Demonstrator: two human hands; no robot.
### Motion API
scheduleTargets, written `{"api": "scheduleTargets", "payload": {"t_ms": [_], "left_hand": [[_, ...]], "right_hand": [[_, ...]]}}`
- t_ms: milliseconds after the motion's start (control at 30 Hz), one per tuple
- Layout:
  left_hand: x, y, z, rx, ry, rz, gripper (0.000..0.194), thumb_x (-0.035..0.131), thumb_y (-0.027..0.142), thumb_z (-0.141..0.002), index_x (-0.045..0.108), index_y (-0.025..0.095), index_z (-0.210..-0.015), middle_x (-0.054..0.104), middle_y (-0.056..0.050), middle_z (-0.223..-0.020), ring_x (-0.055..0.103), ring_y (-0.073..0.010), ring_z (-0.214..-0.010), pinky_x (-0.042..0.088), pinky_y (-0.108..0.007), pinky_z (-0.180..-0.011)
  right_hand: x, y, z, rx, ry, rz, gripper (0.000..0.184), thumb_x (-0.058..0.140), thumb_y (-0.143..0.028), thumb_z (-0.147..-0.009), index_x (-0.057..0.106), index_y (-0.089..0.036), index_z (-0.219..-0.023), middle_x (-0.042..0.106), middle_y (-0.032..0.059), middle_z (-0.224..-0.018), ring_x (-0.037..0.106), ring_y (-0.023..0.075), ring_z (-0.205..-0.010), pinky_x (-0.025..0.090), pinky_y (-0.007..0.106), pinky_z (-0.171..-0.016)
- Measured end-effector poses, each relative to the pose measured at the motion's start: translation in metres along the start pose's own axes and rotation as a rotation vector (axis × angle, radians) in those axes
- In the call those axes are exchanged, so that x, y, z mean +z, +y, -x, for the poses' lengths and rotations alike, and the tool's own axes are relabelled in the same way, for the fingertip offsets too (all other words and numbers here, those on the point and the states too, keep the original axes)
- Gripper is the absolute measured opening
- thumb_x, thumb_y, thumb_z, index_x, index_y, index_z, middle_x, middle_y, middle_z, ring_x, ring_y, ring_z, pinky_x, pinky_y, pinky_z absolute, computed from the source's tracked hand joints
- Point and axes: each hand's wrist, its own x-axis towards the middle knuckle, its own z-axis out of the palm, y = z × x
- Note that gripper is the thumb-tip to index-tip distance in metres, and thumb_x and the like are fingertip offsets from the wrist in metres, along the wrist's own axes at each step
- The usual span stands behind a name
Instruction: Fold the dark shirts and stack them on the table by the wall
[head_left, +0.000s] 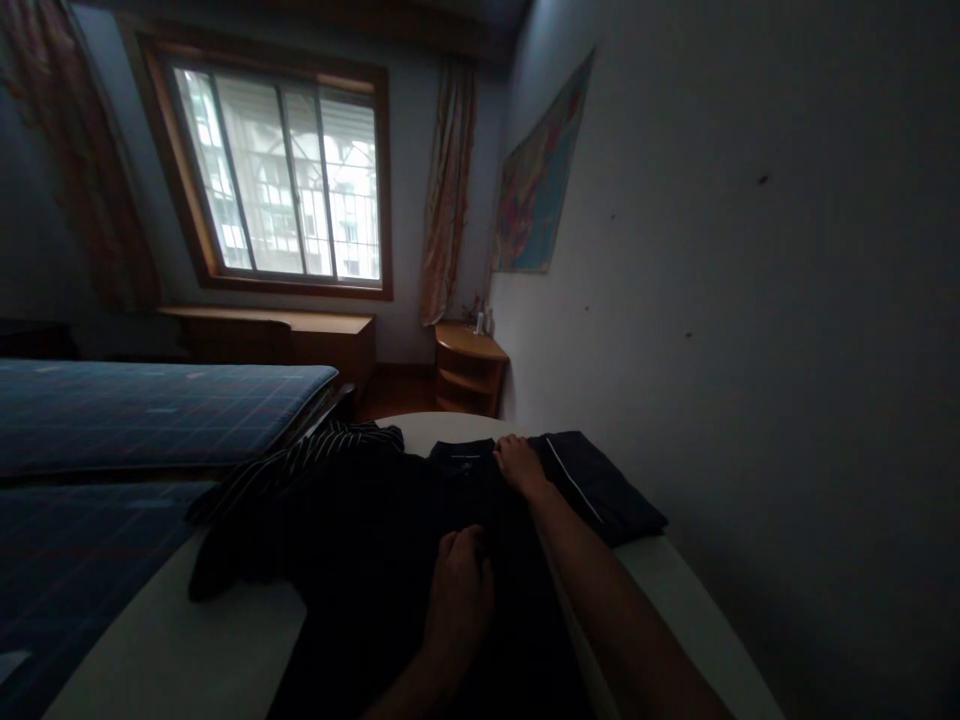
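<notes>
A dark short-sleeved shirt (367, 530) lies spread on a pale round table (232, 640), its collar (461, 455) at the far side. My left hand (461, 585) is over the middle of the shirt front, its fingers curled and closed on the dark cloth. Beside the collar, my right hand (519, 462) is closed on the shirt at its right shoulder, fingers bent over the fabric. Dim light hides the exact folds under both hands. Just right of that hand is a folded dark garment (600, 485) with a thin white line.
A black-and-white striped garment (337, 440) lies at the table's far left. Left of the table are blue plaid mattresses (157, 410). A wooden desk (322, 325) stands under the window, a corner shelf (471, 350) beyond the table. The white wall (750, 420) rises at the right.
</notes>
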Motion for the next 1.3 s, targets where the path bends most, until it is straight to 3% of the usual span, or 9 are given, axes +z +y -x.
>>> {"api": "scheduleTargets", "payload": {"t_ms": [300, 433, 533, 600, 800, 1000, 1133, 1300], "left_hand": [[0.004, -0.005, -0.003, -0.016, -0.005, -0.006, 0.038, 0.044, 0.005, -0.086, 0.058, 0.012, -0.120, 0.059, -0.016, -0.126, 0.054, -0.0241, -0.120, 0.044, -0.037, -0.105], [0.003, -0.004, -0.003, -0.015, -0.009, -0.003, 0.039, 0.043, 0.006, -0.086, 0.057, 0.012, -0.122, 0.061, -0.016, -0.124, 0.055, -0.0236, -0.118, 0.043, -0.037, -0.105], [-0.001, 0.000, -0.003, -0.018, -0.019, -0.003, 0.038, 0.043, 0.007, -0.085, 0.058, 0.013, -0.119, 0.062, -0.014, -0.120, 0.056, -0.0230, -0.115, 0.043, -0.035, -0.103], [-0.005, 0.005, -0.003, -0.023, -0.042, -0.022, 0.037, 0.044, 0.008, -0.084, 0.058, 0.013, -0.119, 0.063, -0.013, -0.120, 0.055, -0.0228, -0.117, 0.042, -0.033, -0.104], [-0.022, 0.020, -0.010, -0.044, -0.202, -0.102, 0.051, 0.049, 0.013, -0.083, 0.050, 0.007, -0.134, 0.058, -0.016, -0.135, 0.053, -0.0239, -0.125, 0.038, -0.032, -0.109], [-0.043, 0.021, -0.008, 0.013, -0.381, -0.349, 0.066, 0.049, 0.019, -0.083, 0.039, -0.001, -0.145, 0.042, -0.020, -0.151, 0.039, -0.0269, -0.141, 0.027, -0.034, -0.119], [-0.061, 0.009, -0.001, 0.030, -0.394, -0.515, 0.066, 0.046, 0.032, -0.090, 0.038, 0.001, -0.148, 0.037, -0.020, -0.154, 0.033, -0.0324, -0.144, 0.027, -0.044, -0.119], [-0.082, -0.014, 0.000, 0.025, -0.304, -0.641, 0.062, 0.041, 0.041, -0.095, 0.042, 0.009, -0.148, 0.031, -0.017, -0.158, 0.024, -0.0360, -0.147, 0.023, -0.052, -0.119]], "right_hand": [[0.000, -0.029, 0.037, 0.116, 0.111, -0.060, 0.040, 0.031, -0.020, -0.100, 0.052, -0.011, -0.133, 0.055, 0.0178, -0.135, 0.049, 0.0251, -0.123, 0.037, 0.034, -0.101], [0.007, -0.050, 0.068, 0.172, -0.020, -0.165, 0.052, 0.034, -0.035, -0.100, 0.046, -0.006, -0.142, 0.048, 0.0213, -0.145, 0.043, 0.0298, -0.133, 0.032, 0.040, -0.109], [0.017, -0.058, 0.084, 0.201, -0.144, -0.197, 0.068, 0.034, -0.048, -0.099, 0.033, -0.005, -0.151, 0.029, 0.0207, -0.158, 0.025, 0.0354, -0.146, 0.020, 0.049, -0.115], [0.024, -0.060, 0.088, 0.199, -0.147, -0.208, 0.072, 0.032, -0.052, -0.098, 0.027, -0.007, -0.154, 0.020, 0.0183, -0.161, 0.016, 0.0345, -0.149, 0.012, 0.049, -0.118], [0.034, -0.055, 0.082, 0.196, -0.092, -0.215, 0.070, 0.029, -0.051, -0.098, 0.027, -0.009, -0.155, 0.019, 0.0157, -0.162, 0.014, 0.0309, -0.150, 0.008, 0.045, -0.118], [0.037, -0.045, 0.066, 0.154, -0.093, -0.210, 0.068, 0.026, -0.049, -0.099, 0.026, -0.009, -0.155, 0.018, 0.0149, -0.162, 0.015, 0.0302, -0.150, 0.007, 0.044, -0.119], [0.040, -0.037, 0.048, 0.146, -0.092, -0.210, 0.067, 0.026, -0.049, -0.100, 0.025, -0.010, -0.155, 0.018, 0.0137, -0.163, 0.014, 0.0295, -0.150, 0.007, 0.043, -0.119], [0.039, -0.028, 0.023, 0.134, -0.143, -0.194, 0.068, 0.026, -0.050, -0.100, 0.023, -0.011, -0.156, 0.016, 0.0123, -0.164, 0.012, 0.0274, -0.150, 0.007, 0.042, -0.119]]}}
